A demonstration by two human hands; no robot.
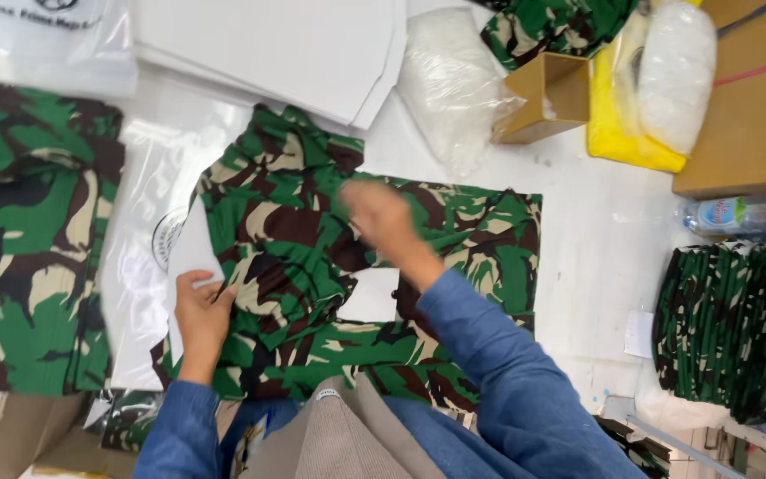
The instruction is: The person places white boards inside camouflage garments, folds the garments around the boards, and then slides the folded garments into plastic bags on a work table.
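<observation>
Blue sleeves reach over a camouflage shirt (312,266) lying flat on the white surface (613,231). My left hand (201,310) pinches the white board (190,253) tucked under the shirt's left edge; the right hand (383,217) is blurred, seemingly closed on cloth near the middle. If the board slips sideways, the fold could go crooked; loose fabric could bunch under the right hand.
</observation>
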